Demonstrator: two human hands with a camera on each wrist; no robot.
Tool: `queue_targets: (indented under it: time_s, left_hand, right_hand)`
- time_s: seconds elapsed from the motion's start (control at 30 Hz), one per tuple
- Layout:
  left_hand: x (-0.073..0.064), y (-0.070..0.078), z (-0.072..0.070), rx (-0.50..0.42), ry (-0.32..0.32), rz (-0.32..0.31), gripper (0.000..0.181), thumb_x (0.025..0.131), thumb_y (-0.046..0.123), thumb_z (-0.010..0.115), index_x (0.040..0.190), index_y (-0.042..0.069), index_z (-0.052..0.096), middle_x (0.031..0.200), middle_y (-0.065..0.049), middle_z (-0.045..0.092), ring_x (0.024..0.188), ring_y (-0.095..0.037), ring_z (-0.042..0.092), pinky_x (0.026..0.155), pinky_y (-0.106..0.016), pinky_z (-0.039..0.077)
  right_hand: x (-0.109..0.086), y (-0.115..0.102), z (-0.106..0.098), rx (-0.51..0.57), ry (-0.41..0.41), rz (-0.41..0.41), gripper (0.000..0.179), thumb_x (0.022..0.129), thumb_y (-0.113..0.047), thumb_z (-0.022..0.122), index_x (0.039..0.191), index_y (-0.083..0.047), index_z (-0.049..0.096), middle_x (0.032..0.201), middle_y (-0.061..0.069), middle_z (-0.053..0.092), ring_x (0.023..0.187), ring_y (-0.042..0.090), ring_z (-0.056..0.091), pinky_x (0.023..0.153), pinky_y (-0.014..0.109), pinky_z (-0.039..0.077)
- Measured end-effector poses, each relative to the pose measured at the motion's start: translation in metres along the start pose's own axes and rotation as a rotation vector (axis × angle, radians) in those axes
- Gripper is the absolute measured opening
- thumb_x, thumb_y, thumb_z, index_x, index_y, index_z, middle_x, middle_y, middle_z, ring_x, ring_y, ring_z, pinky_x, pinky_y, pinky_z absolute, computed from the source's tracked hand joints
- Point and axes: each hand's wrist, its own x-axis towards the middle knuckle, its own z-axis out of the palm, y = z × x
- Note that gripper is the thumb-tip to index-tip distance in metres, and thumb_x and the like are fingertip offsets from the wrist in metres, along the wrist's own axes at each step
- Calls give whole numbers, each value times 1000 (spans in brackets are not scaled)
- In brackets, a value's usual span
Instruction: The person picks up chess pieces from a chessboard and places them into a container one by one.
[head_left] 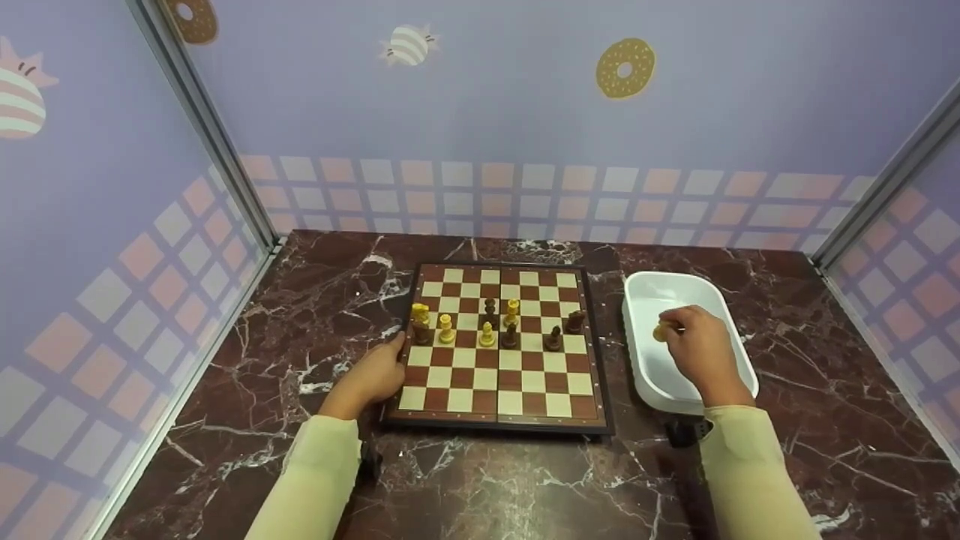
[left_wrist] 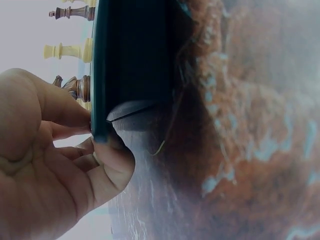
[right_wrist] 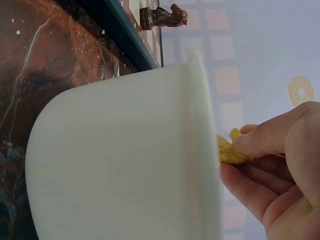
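My left hand point(head_left: 375, 373) pinches the left edge of the chessboard point(head_left: 450, 381), thumb at the top side and fingers curled underneath, as the left wrist view shows. With thumb and fingertips, my right hand point(head_left: 701, 349) holds a yellow chess piece point(right_wrist: 230, 155) over the white tub point(head_left: 643, 379); its lower part is hidden behind the tub's rim in the right wrist view. Several yellow and dark pieces stand across the board's middle rows, among them a yellow rook point(head_left: 512, 311), a dark knight point(head_left: 574, 322) at the right side and a yellow pawn point(head_left: 487, 335).
The board lies on a dark red marbled table point(head_left: 480, 487). To its right, a narrow strip of table separates it from the tub. Lilac patterned walls point(head_left: 510, 112) with metal corner posts point(head_left: 217, 150) enclose the back and both sides.
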Motion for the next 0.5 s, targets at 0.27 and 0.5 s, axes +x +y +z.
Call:
queue_targets:
  time_s: [0.27, 0.5]
  left_hand:
    - [0, 0, 0, -15, -7, 1, 61, 84, 4, 39, 143, 1, 22, 140, -22, 36, 130, -33, 35, 107, -46, 32]
    - [0, 0, -1, -25, -15, -10, 62, 84, 4, 39, 143, 2, 21, 141, -21, 36, 130, -33, 35, 107, -47, 31]
  right_hand:
    - [-3, 5, -1, -15, -69, 46, 19, 80, -3, 58, 96, 0, 68, 92, 20, 64, 84, 35, 62, 73, 48, 49]
    - [-2, 3, -2, -45, -11, 19, 22, 76, 0, 55, 93, 0, 68, 85, 18, 65, 77, 32, 62, 68, 47, 48]
